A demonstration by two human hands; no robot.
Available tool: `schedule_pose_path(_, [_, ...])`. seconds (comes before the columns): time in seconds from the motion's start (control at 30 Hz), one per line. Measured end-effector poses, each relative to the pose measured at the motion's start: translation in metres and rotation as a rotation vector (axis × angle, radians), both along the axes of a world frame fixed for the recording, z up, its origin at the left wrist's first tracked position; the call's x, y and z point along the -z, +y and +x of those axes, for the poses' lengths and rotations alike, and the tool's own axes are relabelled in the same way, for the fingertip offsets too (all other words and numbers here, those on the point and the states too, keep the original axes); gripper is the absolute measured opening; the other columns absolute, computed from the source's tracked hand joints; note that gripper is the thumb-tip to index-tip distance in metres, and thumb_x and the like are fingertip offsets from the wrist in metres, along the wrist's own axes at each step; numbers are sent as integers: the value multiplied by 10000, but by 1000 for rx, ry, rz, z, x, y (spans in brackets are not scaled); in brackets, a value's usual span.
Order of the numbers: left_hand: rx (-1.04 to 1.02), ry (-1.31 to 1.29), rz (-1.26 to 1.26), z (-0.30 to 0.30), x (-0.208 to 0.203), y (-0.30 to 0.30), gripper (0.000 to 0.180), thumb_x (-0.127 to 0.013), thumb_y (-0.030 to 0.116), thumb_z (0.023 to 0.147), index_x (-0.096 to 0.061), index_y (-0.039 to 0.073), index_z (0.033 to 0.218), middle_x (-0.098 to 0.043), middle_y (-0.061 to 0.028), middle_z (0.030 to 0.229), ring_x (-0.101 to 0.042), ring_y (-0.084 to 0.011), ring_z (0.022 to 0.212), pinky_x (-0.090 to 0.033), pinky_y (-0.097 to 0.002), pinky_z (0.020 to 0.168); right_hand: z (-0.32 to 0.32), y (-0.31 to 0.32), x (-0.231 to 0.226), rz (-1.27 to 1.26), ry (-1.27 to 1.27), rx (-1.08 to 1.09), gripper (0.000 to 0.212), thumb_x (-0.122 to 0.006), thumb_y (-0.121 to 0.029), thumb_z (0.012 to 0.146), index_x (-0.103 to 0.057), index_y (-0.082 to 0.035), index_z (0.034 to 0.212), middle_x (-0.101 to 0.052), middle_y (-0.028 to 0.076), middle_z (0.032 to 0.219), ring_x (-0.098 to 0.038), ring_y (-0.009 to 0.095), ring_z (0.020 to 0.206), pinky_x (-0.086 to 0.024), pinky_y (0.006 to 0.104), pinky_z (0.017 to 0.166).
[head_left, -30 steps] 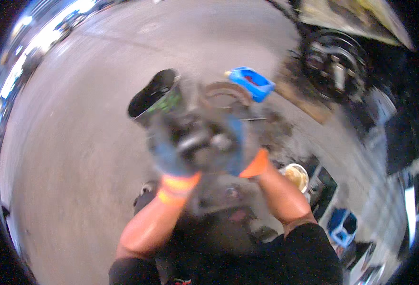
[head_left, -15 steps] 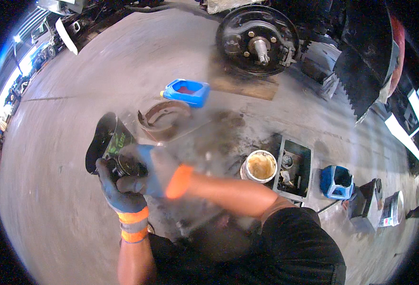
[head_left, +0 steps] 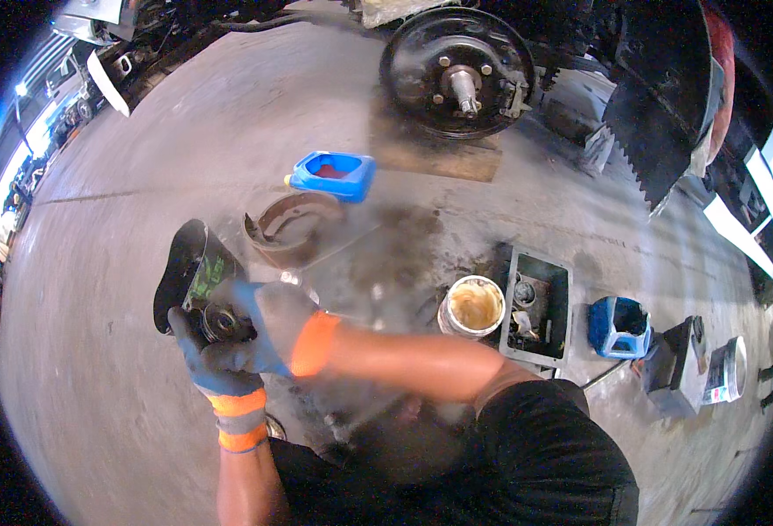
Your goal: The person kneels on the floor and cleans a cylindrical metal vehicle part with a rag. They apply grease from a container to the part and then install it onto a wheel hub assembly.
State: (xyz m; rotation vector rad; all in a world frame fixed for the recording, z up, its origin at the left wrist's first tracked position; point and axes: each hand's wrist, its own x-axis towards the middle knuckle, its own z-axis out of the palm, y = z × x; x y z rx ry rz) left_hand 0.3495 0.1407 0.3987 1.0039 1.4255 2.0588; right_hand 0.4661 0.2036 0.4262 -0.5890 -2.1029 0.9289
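Both my hands wear grey-blue gloves with orange cuffs and meet at the left of the view. My left hand (head_left: 220, 351) is closed around a dark, round metal part with a ringed opening, which looks like a bearing (head_left: 221, 324). Over its far right side my right hand (head_left: 273, 320) curls, fingers partly hidden. Just beyond the fingers is a black, cut-open plastic container (head_left: 180, 263) with green print inside or on its side. Whether a finger also holds this container I cannot tell.
Rusty curved brake shoes (head_left: 268, 241) and a cut blue jug (head_left: 360, 180) lie ahead. A black brake backing plate with spindle (head_left: 404, 92) stands beyond, near a wooden board (head_left: 439, 162). Rightward are a grease tub (head_left: 446, 320), metal box (head_left: 535, 358), blue container (head_left: 610, 342) and white bucket (head_left: 730, 373).
My right hand has shifted slightly left and closer over the round part, and its blur has lessened. The whole view has moved a little; the floor items stay in place.
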Motion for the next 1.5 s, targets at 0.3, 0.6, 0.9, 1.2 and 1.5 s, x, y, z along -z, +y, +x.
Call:
schedule_pose_path(0.3, [157, -281, 59, -1, -6, 3, 471, -419, 378, 1038, -503, 72, 1386, -577, -102, 1331, -552, -245, 1204, -431, -397, 1049, -1, -2, -2, 20, 72, -12, 472, -764, -356, 713, -617, -93, 1076, -697, 210, 917, -676, 411, 892, -546, 486, 763])
schedule_pose_path(0.6, [142, -219, 34, -3, -10, -1, 519, -329, 400, 1057, -463, 51, 1418, -554, -138, 1373, -536, -260, 1251, -403, -405, 1092, -8, -6, -6, -3, 102, -26, 530, -764, -380, 719, -628, -88, 1140, -701, 217, 958, -677, 407, 909, -546, 475, 793])
schedule_pose_path(0.9, [33, -356, -29, -2, -10, -2, 489, -379, 379, 1051, -478, 53, 1401, -557, -132, 1367, -541, -263, 1237, -411, -410, 1082, -8, -6, -3, 25, 41, -4, 525, -757, -411, 721, -631, -91, 1118, -699, 218, 940, -675, 413, 887, -544, 481, 776])
schedule_pose_path(1.2, [88, -286, 42, 0, -8, -4, 456, -402, 360, 1049, -493, 57, 1378, -579, -99, 1322, -546, -231, 1213, -424, -381, 1065, -6, -3, -2, 55, 32, 20, 521, -750, -430, 722, -628, -98, 1103, -696, 224, 910, -673, 421, 872, -541, 485, 767])
schedule_pose_path(1.5, [14, -274, -19, -8, -1, 4, 457, -473, 278, 1010, -455, 20, 1387, -583, -104, 1301, -572, -218, 1157, -470, -361, 997, -3, -2, -5, 42, -59, 23, 486, -730, -447, 740, -611, -115, 1075, -700, 214, 878, -685, 408, 848, -545, 502, 751])
